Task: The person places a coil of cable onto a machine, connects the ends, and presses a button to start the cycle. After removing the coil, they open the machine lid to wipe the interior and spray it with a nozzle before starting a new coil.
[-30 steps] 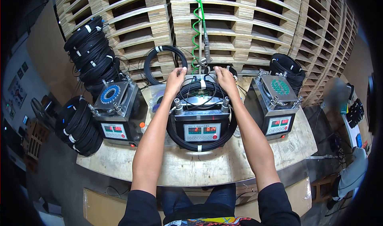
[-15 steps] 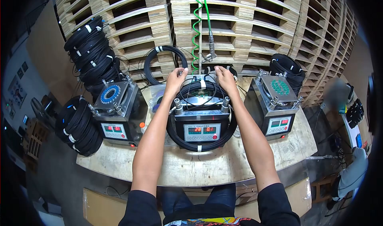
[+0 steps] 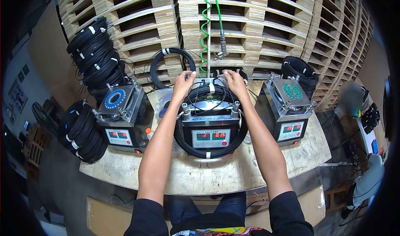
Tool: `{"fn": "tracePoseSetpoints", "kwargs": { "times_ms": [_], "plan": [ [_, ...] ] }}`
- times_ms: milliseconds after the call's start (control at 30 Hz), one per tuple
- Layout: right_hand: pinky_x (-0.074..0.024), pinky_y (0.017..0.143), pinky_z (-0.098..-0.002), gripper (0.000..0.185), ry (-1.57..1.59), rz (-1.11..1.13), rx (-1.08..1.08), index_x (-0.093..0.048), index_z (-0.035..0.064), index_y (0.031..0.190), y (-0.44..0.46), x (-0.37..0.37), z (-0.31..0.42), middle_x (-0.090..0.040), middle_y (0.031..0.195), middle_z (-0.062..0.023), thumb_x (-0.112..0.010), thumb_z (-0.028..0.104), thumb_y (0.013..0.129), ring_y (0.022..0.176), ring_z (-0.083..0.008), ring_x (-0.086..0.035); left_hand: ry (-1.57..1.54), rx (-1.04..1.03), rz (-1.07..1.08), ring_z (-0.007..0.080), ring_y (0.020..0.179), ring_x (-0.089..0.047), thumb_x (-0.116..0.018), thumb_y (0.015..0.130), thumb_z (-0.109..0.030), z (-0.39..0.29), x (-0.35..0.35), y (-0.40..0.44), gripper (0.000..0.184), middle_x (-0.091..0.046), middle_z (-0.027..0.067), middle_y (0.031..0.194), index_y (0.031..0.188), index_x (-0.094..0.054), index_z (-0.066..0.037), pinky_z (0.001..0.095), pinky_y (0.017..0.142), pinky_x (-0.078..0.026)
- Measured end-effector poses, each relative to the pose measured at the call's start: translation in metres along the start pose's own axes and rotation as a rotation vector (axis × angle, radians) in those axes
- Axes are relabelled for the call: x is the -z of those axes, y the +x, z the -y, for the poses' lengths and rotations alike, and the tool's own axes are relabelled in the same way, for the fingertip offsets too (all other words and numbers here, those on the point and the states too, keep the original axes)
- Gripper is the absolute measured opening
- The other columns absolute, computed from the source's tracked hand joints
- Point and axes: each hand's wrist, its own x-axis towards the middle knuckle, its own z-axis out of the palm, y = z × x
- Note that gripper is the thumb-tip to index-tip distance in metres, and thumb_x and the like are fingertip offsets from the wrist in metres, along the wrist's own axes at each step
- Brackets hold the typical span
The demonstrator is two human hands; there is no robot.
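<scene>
A black cable coil (image 3: 241,142) with white ties hangs around the middle polishing machine (image 3: 211,125), whose red display is lit. Thin cables cross over its top plate, and green pieces partly show beneath them. At the machine's back left corner, my left hand (image 3: 182,87) is closed, with a small metal part showing at its fingertips. My right hand (image 3: 236,84) is closed at the back right corner; what its fingers hold is hidden. Metal posts (image 3: 185,109) stand at the machine's front corners, nearer than both hands.
Similar machines stand left (image 3: 125,117) and right (image 3: 289,111) on the wooden table (image 3: 200,173). Black cable coils (image 3: 93,54) are stacked at left. A green coiled hose with a metal air gun (image 3: 222,48) hangs before wooden pallets (image 3: 250,11). Another person (image 3: 366,182) is at right.
The middle machine's display has changed its digits, and the side displays differ too. The hanging air gun has swung slightly right. My hands have hardly moved.
</scene>
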Motion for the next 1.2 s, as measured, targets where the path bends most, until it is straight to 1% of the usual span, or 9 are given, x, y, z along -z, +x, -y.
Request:
{"fn": "tracePoseSetpoints", "kwargs": {
  "times_ms": [333, 433, 633, 833, 900, 1033, 1100, 1133, 1200],
  "plan": [
    [-0.0502, 0.089, -0.0455, 0.042, -0.095, -0.008, -0.048, -0.071, 0.003, 0.114, 0.001, 0.001, -0.001, -0.068, 0.102, -0.0264, -0.053, 0.039, 0.101, 0.102, -0.0404, -0.065, -0.009, -0.049, 0.002, 0.0066, 0.063, -0.05, -0.067, 0.095, -0.045, 0.005, -0.001, 0.003, 0.051, -0.063, 0.0018, 0.08, 0.12, -0.066, 0.0, 0.0243, 0.053, -0.039],
    [-0.0511, 0.087, -0.0459, 0.044, -0.154, 0.004, -0.076, -0.07, 0.0025, 0.115, -0.001, 0.005, 0.006, -0.069, 0.099, -0.0265, -0.053, 0.04, 0.101, 0.1, -0.0418, -0.066, -0.035, -0.004, 0.018, 0.0069, 0.063, -0.05, -0.066, 0.095, -0.044, 0.001, 0.0, 0.001, 0.051, -0.064, 0.0023, 0.081, 0.121, -0.065, 0.0, 0.024, 0.053, -0.039],
    [-0.0543, 0.08, -0.0444, 0.037, -0.033, -0.02, -0.034, -0.07, 0.0027, 0.113, -0.004, 0.006, 0.015, -0.071, 0.093, -0.0267, -0.056, 0.033, 0.099, 0.089, -0.0394, -0.071, -0.034, 0.04, 0.041, 0.0075, 0.064, -0.051, -0.066, 0.096, -0.044, -0.009, 0.004, -0.004, 0.051, -0.065, 0.0037, 0.082, 0.121, -0.066, 0.0, 0.0249, 0.055, -0.041],
    [-0.0546, 0.08, -0.0435, 0.035, -0.018, -0.015, -0.012, -0.07, 0.0014, 0.112, -0.002, 0.004, 0.008, -0.071, 0.092, -0.026, -0.057, 0.031, 0.099, 0.088, -0.0377, -0.071, 0.045, 0.054, 0.042, 0.0142, 0.078, -0.062, -0.067, 0.094, -0.048, -0.02, 0.006, -0.01, 0.055, -0.07, 0.0093, 0.089, 0.118, -0.067, 0.001, 0.0288, 0.071, -0.049],
    [-0.054, 0.082, -0.0443, 0.039, -0.022, -0.004, -0.047, -0.071, 0.0025, 0.113, -0.001, 0.004, 0.007, -0.071, 0.095, -0.026, -0.057, 0.036, 0.099, 0.091, -0.0375, -0.071, 0.03, 0.031, 0.073, 0.0161, 0.082, -0.064, -0.067, 0.093, -0.05, -0.017, 0.006, -0.007, 0.057, -0.07, 0.0106, 0.092, 0.119, -0.067, 0.001, 0.0296, 0.075, -0.05],
    [-0.0531, 0.086, -0.0447, 0.044, -0.071, 0.001, -0.111, -0.071, 0.0038, 0.114, -0.002, 0.005, 0.012, -0.071, 0.101, -0.0256, -0.057, 0.042, 0.098, 0.096, -0.0376, -0.07, 0.002, 0.017, 0.071, 0.0149, 0.08, -0.062, -0.067, 0.093, -0.049, -0.007, 0.004, -0.002, 0.057, -0.07, 0.0097, 0.092, 0.119, -0.067, 0.001, 0.0289, 0.072, -0.049],
    [-0.0522, 0.089, -0.0446, 0.049, -0.137, 0.012, -0.157, -0.072, 0.0041, 0.115, -0.003, 0.008, 0.017, -0.071, 0.106, -0.0247, -0.057, 0.047, 0.097, 0.1, -0.0379, -0.069, -0.009, 0.038, 0.084, 0.0111, 0.072, -0.057, -0.067, 0.094, -0.047, -0.005, 0.003, -0.001, 0.054, -0.067, 0.0067, 0.087, 0.118, -0.067, 0.002, 0.0263, 0.063, -0.046],
    [-0.0522, 0.089, -0.0446, 0.049, -0.137, 0.013, -0.157, -0.072, 0.0041, 0.115, -0.003, 0.009, 0.02, -0.071, 0.106, -0.0247, -0.057, 0.047, 0.097, 0.1, -0.0379, -0.069, -0.009, 0.038, 0.083, 0.0111, 0.072, -0.057, -0.067, 0.094, -0.047, -0.004, 0.003, -0.001, 0.054, -0.067, 0.0067, 0.087, 0.118, -0.067, 0.002, 0.0263, 0.063, -0.046],
    [-0.0532, 0.087, -0.0439, 0.049, -0.138, 0.025, -0.129, -0.072, 0.0025, 0.114, -0.004, 0.011, 0.025, -0.071, 0.101, -0.0248, -0.058, 0.046, 0.097, 0.097, -0.038, -0.07, -0.062, 0.056, 0.088, 0.0073, 0.065, -0.051, -0.067, 0.095, -0.045, -0.003, 0.002, -0.001, 0.051, -0.064, 0.0036, 0.083, 0.117, -0.067, 0.001, 0.0238, 0.055, -0.04]
  ]
}}
